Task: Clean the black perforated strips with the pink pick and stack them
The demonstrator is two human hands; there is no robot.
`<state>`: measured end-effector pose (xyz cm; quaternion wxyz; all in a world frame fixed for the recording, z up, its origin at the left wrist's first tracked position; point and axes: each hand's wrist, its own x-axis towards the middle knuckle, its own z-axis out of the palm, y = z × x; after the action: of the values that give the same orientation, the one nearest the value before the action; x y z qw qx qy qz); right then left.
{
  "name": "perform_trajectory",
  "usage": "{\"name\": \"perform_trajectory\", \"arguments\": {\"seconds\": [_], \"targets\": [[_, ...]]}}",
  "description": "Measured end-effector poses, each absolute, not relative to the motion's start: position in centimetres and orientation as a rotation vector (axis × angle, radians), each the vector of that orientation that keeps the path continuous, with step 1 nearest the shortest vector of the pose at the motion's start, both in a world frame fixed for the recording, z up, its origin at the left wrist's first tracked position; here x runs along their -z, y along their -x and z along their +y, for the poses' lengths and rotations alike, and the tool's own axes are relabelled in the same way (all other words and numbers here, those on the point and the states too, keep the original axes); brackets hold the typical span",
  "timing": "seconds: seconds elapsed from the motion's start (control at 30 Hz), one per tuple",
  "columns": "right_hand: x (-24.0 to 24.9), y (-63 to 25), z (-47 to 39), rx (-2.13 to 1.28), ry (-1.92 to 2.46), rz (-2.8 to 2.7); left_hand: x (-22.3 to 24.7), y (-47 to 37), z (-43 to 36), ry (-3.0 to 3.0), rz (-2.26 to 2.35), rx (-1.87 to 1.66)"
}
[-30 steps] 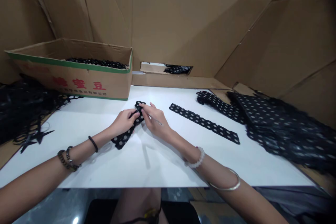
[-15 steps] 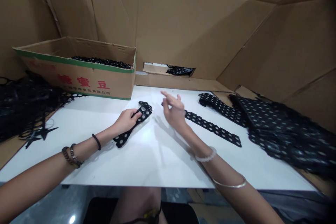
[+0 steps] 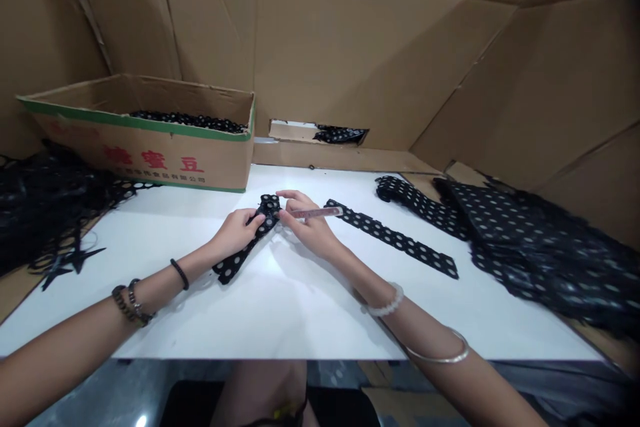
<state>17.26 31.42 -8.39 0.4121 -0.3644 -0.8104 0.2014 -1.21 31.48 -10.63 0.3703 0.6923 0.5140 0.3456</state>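
Note:
My left hand (image 3: 239, 230) is closed on a black strip (image 3: 235, 264) dotted with round, light holes, its thumb on top near the folded far end. My right hand (image 3: 310, 227) is closed around slim tweezers (image 3: 317, 212), pale with reddish markings. Their tip end meets the far end of the held strip, by the left thumb; the exact contact is hidden by fingers. Another dotted black strip (image 3: 395, 237) lies flat on the white table (image 3: 320, 313), just right of my right hand.
A cardboard box (image 3: 215, 163) holding small black pieces stands at the back left. Tangled black scraps (image 3: 55, 207) lie left, beside black star shapes (image 3: 75, 260). Dotted black sheets (image 3: 530, 247) are heaped right. Cardboard walls (image 3: 380, 47) surround the table, with a slot (image 3: 295, 130) at the back.
My right hand has come left and down from above the table to the held strip, bringing the tweezers to it. A small black ring now lies at the table's back edge.

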Motion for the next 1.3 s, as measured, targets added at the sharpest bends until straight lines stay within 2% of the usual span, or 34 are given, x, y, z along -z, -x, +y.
{"name": "perform_trajectory", "arguments": {"seconds": [0.77,1.03,1.13,1.3], "targets": [[9.2,-15.4,30.3,0.249,1.039,-2.421,11.2,1.3,31.6,-1.842,1.244,-0.933],[8.5,-15.8,30.4,0.468,1.183,-2.352,11.3,1.3,32.0,-1.735,1.194,-0.961],[7.0,-17.5,31.2,0.391,1.239,-2.152,11.1,1.4,32.0,-1.689,1.281,-0.949],[6.4,-19.0,32.4,-0.088,1.205,-1.991,9.7,1.3,31.3,-1.562,1.27,-0.859]]}}
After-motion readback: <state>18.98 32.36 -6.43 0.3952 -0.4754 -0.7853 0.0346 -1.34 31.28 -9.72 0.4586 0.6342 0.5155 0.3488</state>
